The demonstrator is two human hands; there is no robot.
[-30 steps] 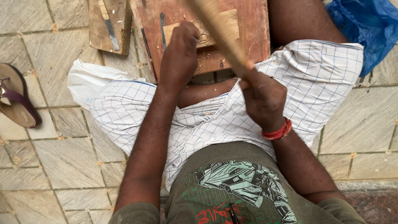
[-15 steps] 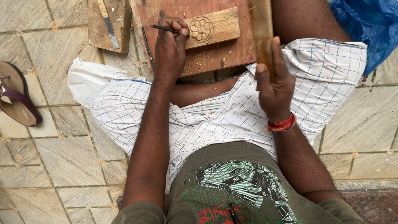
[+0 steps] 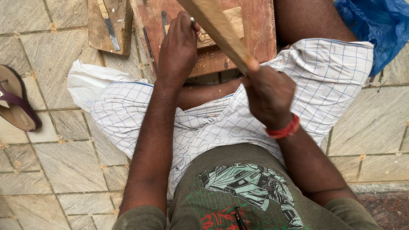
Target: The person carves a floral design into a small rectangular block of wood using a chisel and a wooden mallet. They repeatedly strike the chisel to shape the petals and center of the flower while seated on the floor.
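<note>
My left hand point(image 3: 179, 47) pinched a thin metal chisel point(image 3: 193, 20) against the small carved wood block point(image 3: 221, 30), which lay on the reddish board point(image 3: 260, 34) between my knees. My right hand point(image 3: 268, 96) was fisted around a flat wooden mallet stick point(image 3: 217, 27), angled up across the block. Another chisel point(image 3: 108, 27) lay on a smaller plank point(image 3: 121, 25) on the tiled floor point(image 3: 64, 162); sandal point(image 3: 15, 102) well apart to the left.

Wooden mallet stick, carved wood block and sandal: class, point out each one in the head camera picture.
wooden mallet stick point(image 3: 221, 32), head view, middle of the shaft.
carved wood block point(image 3: 235, 19), head view, bare right end.
sandal point(image 3: 15, 106), head view, the sole beside the strap.
</note>
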